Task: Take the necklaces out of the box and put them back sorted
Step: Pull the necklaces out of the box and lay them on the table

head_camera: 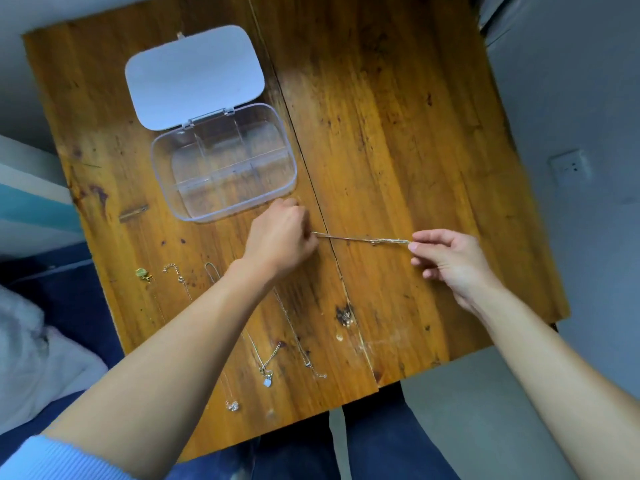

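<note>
A clear plastic box (162, 168) with empty compartments lies open on the wooden table (398, 133), its white lid (194, 76) folded back. Just below the box, my left hand (280, 237) and my right hand (450, 261) each pinch one end of a thin gold necklace (360, 239), stretched taut between them above the table. Several other fine necklaces lie in a row near the front edge: one with a gold disc (142, 273), a chain (180, 278), one with a white heart pendant (267, 382), and another chain (304, 358).
A small dark metal bar (133, 213) lies left of the box. The table's front edge sits over my legs in blue jeans (381, 445). A wall socket (569, 168) shows at the right, a pale blanket (34, 358) at the left.
</note>
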`<state>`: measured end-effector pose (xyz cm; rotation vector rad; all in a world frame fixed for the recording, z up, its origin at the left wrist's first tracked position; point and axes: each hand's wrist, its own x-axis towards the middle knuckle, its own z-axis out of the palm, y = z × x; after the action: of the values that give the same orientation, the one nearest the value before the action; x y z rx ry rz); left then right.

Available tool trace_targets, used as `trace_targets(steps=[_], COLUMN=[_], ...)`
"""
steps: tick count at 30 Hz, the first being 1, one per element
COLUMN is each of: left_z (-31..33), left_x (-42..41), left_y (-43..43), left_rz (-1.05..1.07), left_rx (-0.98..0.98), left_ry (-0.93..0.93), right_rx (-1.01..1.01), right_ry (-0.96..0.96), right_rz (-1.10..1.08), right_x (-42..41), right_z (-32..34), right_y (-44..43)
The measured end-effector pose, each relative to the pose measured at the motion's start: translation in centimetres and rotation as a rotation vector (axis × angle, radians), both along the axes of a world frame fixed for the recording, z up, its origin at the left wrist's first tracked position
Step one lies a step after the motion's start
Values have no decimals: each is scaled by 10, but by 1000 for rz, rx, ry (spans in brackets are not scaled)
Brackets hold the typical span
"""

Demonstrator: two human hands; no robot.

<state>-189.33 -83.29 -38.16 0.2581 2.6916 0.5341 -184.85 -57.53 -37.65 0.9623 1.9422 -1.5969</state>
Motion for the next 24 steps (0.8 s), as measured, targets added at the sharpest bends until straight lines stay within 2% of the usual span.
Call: trace_targets(steps=[2, 4, 5, 8, 9, 11, 13, 16, 20, 22, 24], left_z=[1, 6, 10, 18, 19, 21, 22, 22, 19, 17, 16], left_x=[6, 14, 16, 13, 10, 7, 7, 11, 13, 14, 14], left_y=[-6, -4, 0, 8, 8, 6, 1, -9, -21, -25, -29], left_rz=[137, 376, 544, 1061, 1151, 1161, 1083, 927, 651, 605, 670], left_rx=[31, 155, 283, 866, 1005, 1104, 1085, 972, 660, 529, 503], left_ry=[30, 25, -13, -263, -353, -491, -529, -488, -403, -323, -260], right_rx=[43, 52, 46, -12, -43, -88, -108, -167, -269, -288, -263], right_ry=[23, 42, 43, 12, -1, -26, -48, -57, -47, -41, -30], right_rz=[67, 96, 99, 98, 85, 52, 28, -36, -112, -104, -74], right_x=[4, 8, 9, 10, 9, 8, 5, 1, -2, -2, 0], right_z=[-3, -5, -7, -8, -7, -7, -5, -1, 5, 7, 10], right_y=[2, 0, -2, -5, -5, -3, -1, 3, 2, -3, -9])
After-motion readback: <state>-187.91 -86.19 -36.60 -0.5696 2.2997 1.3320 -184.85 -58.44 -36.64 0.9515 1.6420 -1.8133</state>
